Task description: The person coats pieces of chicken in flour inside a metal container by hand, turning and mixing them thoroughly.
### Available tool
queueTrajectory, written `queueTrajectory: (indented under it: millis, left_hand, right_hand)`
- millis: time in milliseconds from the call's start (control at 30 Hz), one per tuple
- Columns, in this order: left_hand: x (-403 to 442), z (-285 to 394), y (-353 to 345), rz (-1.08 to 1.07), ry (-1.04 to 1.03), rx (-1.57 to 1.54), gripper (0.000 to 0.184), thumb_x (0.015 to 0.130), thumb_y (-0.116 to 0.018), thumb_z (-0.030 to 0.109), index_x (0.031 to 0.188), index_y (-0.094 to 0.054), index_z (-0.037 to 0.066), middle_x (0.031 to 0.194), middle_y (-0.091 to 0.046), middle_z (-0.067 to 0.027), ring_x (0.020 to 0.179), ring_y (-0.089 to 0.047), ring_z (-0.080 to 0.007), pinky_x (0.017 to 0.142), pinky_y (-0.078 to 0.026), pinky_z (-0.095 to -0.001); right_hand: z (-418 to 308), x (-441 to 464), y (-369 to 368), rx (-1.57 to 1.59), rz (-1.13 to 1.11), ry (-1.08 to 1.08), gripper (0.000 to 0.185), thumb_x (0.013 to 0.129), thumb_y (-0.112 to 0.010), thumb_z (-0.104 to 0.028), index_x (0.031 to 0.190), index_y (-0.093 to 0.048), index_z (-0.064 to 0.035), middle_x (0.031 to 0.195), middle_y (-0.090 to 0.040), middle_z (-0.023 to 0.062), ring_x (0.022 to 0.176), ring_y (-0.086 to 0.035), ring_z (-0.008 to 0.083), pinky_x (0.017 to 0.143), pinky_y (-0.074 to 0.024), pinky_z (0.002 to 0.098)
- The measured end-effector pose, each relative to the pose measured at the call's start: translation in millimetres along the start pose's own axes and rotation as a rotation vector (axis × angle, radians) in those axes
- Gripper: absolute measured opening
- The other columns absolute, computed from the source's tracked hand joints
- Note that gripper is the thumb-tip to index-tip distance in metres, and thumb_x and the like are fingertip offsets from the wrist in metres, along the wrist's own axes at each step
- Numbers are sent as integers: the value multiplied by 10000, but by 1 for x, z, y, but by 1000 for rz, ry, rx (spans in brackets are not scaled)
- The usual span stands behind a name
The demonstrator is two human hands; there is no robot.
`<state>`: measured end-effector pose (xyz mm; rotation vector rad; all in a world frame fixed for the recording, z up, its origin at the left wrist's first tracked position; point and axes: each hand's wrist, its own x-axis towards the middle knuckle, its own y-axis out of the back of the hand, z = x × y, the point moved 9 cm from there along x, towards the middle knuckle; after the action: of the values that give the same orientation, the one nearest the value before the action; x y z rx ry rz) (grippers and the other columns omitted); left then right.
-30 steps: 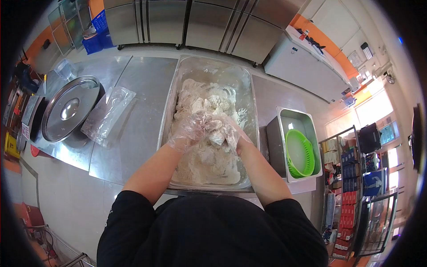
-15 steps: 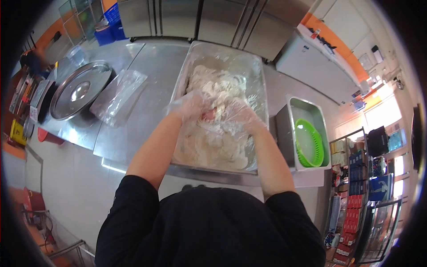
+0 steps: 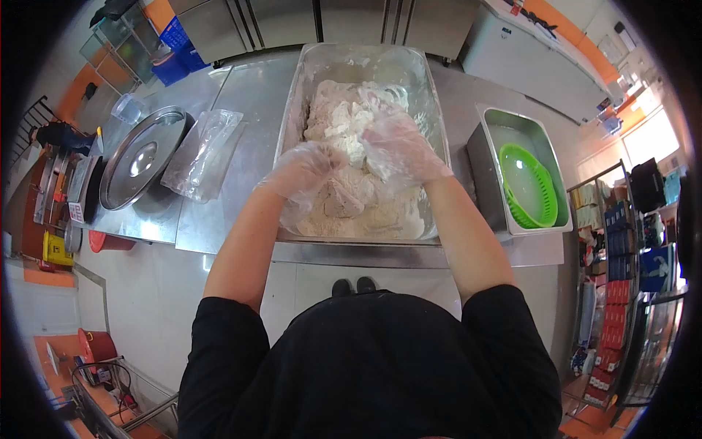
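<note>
A deep metal tray (image 3: 291,132) stands before me, with white flour (image 3: 391,219) over its bottom and a lumpy, flour-coated heap (image 3: 344,121) in its middle. Both my hands wear loose clear plastic gloves dusted with flour. My left hand (image 3: 311,170) is over the left side of the heap, its fingers loosely bent and apart. On the heap's right side is my right hand (image 3: 398,146), fingers stretched towards the far end. I see nothing gripped in either hand. What the lumps are under their coating I cannot tell.
A second metal pan (image 3: 484,168) with a green plastic basket (image 3: 510,194) stands to the right. On the left are a clear plastic bag (image 3: 201,157), a round steel lid (image 3: 117,175) and a clear container (image 3: 128,108). Steel cabinets (image 3: 285,25) stand behind the table.
The view has shifted, so the tray sits higher in it. My hands, close together around a pinkish piece before, are now farther apart; that piece no longer shows.
</note>
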<state>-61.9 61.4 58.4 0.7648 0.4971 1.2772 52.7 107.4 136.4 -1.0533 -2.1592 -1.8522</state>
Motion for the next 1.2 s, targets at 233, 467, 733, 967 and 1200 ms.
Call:
queueTrajectory:
  millis: [233, 467, 733, 967, 1200]
  left_hand:
    - [-24, 71, 20, 270, 223, -639, 274, 832, -511, 256, 986, -521, 29, 886, -565, -50, 804, -531, -142, 725, -435, -259]
    - [-8, 82, -10, -29, 172, 94, 262, 795, -564, 189, 1009, -527, 42, 931, -566, -66, 790, -530, -149, 683, -432, -277]
    - [-34, 37, -31, -190, -456, 1176, 196, 787, -551, 239, 903, -571, 81, 806, -589, -38, 769, -550, -158, 703, -432, -269]
    - [-42, 8, 52, 619, 214, -64, 148, 761, -528, 201, 801, -573, 66, 743, -571, -13, 710, -533, -155, 656, -424, -275]
    - [-38, 16, 46, 295, 227, 226, 226, 738, -466, 130, 956, -496, 80, 941, -541, -98, 893, -519, -254, 751, -417, -345]
  right_hand:
    - [-13, 27, 16, 416, 174, -412, 360, 738, -534, -262, 1043, -554, -72, 1182, -422, 175, 1077, -422, 251, 919, -335, 317]
    - [-10, 26, 3, 114, 260, -149, 411, 819, -430, -326, 1174, -448, -121, 1296, -261, 255, 1207, -240, 360, 995, -215, 344]
    - [21, -2, -101, -99, -619, -352, 550, 800, -440, -420, 1253, -346, -123, 1224, -385, 199, 1112, -387, 327, 938, -299, 373]
    - [-96, -62, -164, 81, -856, 124, 409, 802, -475, -361, 1059, -510, -45, 1057, -522, 161, 978, -507, 282, 814, -394, 345]
    - [-102, -57, -151, 757, -1235, -138, 342, 830, -459, -259, 1094, -460, -41, 964, -533, 62, 907, -520, 203, 816, -410, 310]
